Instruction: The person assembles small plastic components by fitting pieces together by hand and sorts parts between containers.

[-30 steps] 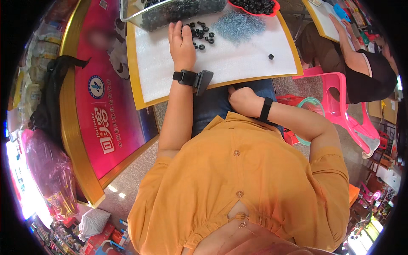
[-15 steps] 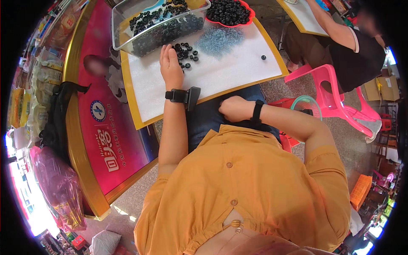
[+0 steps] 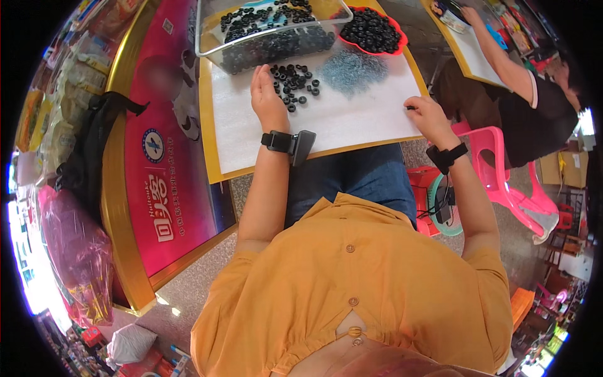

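My left hand (image 3: 268, 103) rests on its edge on the white work surface (image 3: 352, 129), fingers stretched out and together. It holds nothing and stands beside a loose group of small black ring-shaped pieces (image 3: 295, 83). At the right edge of the surface, my right hand (image 3: 430, 120) pinches a small black piece (image 3: 411, 108) between thumb and fingertips; its exact shape is mostly hidden. Behind my left hand is a clear plastic bin (image 3: 276, 45) with many black pieces in it. A heap of tiny blue-grey bits (image 3: 355, 72) lies between my hands, farther back.
A red scalloped bowl (image 3: 402, 39) full of black round pieces stands at the back right. Right of me are a pink plastic stool (image 3: 496, 157) and a seated person at another table. A teal basket (image 3: 440, 204) sits low beside my lap. A gold-framed pink counter (image 3: 166, 188) stands left.
My right hand has moved from my lap out to the right edge of the work surface and now pinches a black piece. My left hand stays beside the black pieces. The view has shifted.
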A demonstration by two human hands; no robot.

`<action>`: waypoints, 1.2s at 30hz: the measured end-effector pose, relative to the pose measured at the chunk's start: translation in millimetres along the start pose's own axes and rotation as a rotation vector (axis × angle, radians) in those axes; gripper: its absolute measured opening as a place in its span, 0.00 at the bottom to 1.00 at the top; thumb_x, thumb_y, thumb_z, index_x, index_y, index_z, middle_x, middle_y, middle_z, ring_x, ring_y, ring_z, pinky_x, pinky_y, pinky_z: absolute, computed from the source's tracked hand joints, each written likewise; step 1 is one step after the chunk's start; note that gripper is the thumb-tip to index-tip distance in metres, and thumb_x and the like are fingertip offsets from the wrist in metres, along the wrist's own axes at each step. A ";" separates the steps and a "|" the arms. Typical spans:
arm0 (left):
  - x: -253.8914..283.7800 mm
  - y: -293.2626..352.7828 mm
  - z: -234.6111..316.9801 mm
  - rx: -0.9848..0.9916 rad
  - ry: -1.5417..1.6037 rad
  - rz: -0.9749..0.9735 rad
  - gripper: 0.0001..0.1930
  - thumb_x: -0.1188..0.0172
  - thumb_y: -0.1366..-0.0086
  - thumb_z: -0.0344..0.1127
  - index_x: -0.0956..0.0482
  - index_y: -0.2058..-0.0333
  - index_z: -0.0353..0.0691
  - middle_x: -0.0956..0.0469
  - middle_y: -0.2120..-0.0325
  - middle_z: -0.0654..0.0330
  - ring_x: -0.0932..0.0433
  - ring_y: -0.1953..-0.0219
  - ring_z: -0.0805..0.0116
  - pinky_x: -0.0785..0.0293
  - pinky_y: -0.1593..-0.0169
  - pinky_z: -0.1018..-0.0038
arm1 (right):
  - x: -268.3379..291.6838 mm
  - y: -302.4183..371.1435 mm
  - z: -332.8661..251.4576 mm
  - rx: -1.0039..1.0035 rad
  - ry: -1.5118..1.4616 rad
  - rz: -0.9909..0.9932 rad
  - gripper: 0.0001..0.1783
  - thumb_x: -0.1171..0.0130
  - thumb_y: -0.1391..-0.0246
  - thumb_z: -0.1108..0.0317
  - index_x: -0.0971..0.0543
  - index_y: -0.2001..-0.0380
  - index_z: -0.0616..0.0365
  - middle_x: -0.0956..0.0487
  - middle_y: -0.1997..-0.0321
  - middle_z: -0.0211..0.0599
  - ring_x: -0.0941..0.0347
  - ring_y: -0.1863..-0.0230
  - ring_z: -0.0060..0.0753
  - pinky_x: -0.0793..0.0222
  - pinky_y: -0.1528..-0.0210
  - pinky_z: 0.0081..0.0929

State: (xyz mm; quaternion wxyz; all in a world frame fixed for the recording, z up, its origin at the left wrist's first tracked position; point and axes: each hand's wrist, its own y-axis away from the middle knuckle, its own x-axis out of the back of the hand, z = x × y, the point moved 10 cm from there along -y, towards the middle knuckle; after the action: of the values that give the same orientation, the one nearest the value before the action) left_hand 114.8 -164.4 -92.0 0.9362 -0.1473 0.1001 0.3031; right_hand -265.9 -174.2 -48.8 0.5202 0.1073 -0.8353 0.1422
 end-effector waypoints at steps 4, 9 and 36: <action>7.0 -3.1 -4.6 0.020 0.029 0.005 0.23 0.54 0.25 0.44 0.24 0.47 0.28 0.32 0.39 0.49 0.34 0.37 0.59 0.42 0.33 0.69 | -35.0 -19.3 -72.3 0.290 -0.099 -0.195 0.10 0.39 0.49 0.73 0.19 0.61 0.58 0.22 0.64 0.43 0.23 0.63 0.43 0.27 0.58 0.33; 6.9 -3.8 -10.3 0.033 0.032 0.001 0.23 0.54 0.24 0.44 0.24 0.47 0.28 0.30 0.40 0.49 0.33 0.37 0.60 0.41 0.34 0.69 | -80.1 -53.7 -160.2 0.539 -0.139 -0.191 0.12 0.37 0.50 0.72 0.19 0.60 0.56 0.22 0.64 0.44 0.23 0.62 0.46 0.27 0.58 0.37; -4.3 3.7 19.3 0.023 -0.034 -0.036 0.28 0.49 0.27 0.38 0.41 0.31 0.45 0.53 0.28 0.47 0.51 0.27 0.52 0.52 0.29 0.64 | -104.5 -361.9 -194.4 -0.043 0.178 -0.603 0.46 0.45 0.46 0.31 0.37 0.32 0.47 0.34 0.33 0.41 0.27 0.46 0.43 0.19 0.56 0.41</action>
State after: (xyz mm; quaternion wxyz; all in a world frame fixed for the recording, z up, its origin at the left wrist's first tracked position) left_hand 111.0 -157.3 -73.6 0.9446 -0.1330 0.0851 0.2876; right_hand 61.0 -442.0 -15.9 0.6123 0.3260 -0.7197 -0.0273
